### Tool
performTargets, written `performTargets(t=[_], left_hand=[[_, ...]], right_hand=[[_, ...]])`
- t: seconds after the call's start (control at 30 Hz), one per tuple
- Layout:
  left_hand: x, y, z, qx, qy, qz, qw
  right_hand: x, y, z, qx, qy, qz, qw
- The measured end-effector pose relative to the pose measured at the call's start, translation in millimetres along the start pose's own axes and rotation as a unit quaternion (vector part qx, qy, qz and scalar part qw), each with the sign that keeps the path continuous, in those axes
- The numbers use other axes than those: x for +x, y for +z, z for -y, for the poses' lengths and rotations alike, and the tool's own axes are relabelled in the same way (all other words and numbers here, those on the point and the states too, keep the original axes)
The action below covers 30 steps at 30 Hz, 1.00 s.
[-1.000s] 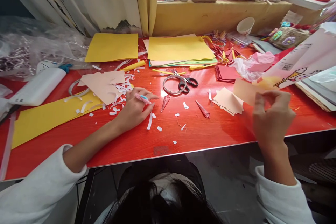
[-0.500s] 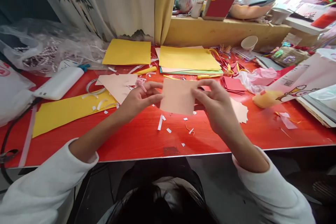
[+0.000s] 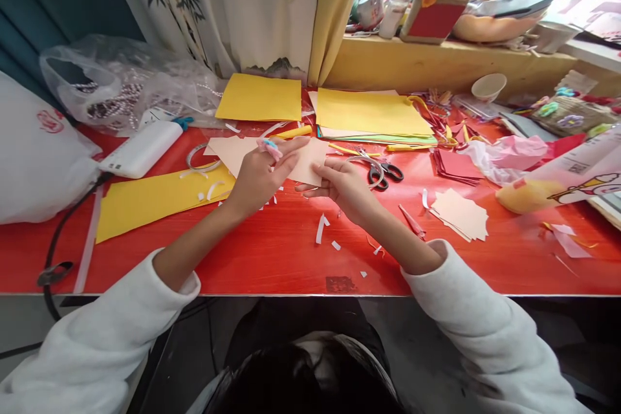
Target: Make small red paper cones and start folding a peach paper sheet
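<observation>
A small pale pink sheet of paper (image 3: pixel 310 162) is held between my two hands above the red table. My left hand (image 3: pixel 269 171) pinches its left side, with a pink and blue ornament (image 3: pixel 270 147) worn on a finger. On the lower right edge of the sheet, my right hand (image 3: pixel 339 182) grips with thumb and fingers. Black-handled scissors (image 3: pixel 388 173) lie just beyond my right hand, beside a roll of clear tape (image 3: pixel 371 171). Partly behind my left hand is a larger pale pink sheet (image 3: pixel 233 150).
Yellow sheets lie in a stack (image 3: pixel 373 110) at the back and as a long strip (image 3: pixel 160 200) on the left. Small pink squares (image 3: pixel 460 213) and red squares (image 3: pixel 453 165) sit to the right. A cup (image 3: pixel 563 171) lies tilted near the right edge. White scraps (image 3: pixel 320 229) are scattered in front.
Both hands have lowered the small sheet, and it is tilted now. My right hand has moved left, so the scissors and the squares on the right show more fully. The view has shifted left.
</observation>
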<state>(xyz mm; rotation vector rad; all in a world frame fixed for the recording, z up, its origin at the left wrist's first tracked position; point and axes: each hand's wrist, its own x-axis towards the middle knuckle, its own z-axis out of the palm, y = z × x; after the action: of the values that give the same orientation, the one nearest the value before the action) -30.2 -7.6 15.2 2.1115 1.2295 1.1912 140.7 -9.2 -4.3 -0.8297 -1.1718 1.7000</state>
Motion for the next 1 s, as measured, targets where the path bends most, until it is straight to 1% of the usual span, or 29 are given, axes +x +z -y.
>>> performTargets(t=[0.07, 0.23, 0.33, 0.43, 0.6, 0.73, 0.8, 0.9, 1.0], left_hand=[[-0.2, 1.3, -2.8, -0.012, 0.008, 0.01, 1.0], [0.4, 1.6, -0.3, -0.078, -0.023, 0.021, 0.996], [0.1, 2.9, 2.7, -0.093, -0.047, 0.021, 0.994], [-0.4, 5.8, 5.4, -0.103, -0.062, 0.031, 0.992], [-0.6, 10.0, 11.1, -0.13, -0.07, 0.036, 0.988], [-1.1, 12.8, 13.3, -0.131, -0.078, 0.049, 0.987], [-1.6, 13.8, 12.7, -0.126, -0.081, 0.052, 0.987], [-2.1, 12.9, 9.6, -0.109, -0.069, 0.058, 0.99], [-2.3, 9.0, 5.0, -0.083, -0.052, 0.073, 0.992]], right_hand=[[-1.9, -1.1, -1.0, -0.006, -0.012, 0.009, 1.0], [-4.9, -2.0, 1.5, -0.022, -0.014, 0.021, 0.999], [-4.5, -2.6, 1.1, -0.036, -0.015, -0.004, 0.999], [-3.6, -3.4, -0.4, -0.069, -0.042, -0.038, 0.996], [-4.5, -3.8, -2.0, -0.144, -0.063, -0.059, 0.986], [-4.7, -5.8, -3.0, -0.199, -0.092, -0.082, 0.972], [-4.0, -7.3, -4.0, -0.201, -0.098, -0.08, 0.971], [-3.1, -9.2, -5.1, -0.193, -0.093, -0.071, 0.974], [-3.7, -10.2, -3.3, -0.197, -0.105, -0.098, 0.97]])
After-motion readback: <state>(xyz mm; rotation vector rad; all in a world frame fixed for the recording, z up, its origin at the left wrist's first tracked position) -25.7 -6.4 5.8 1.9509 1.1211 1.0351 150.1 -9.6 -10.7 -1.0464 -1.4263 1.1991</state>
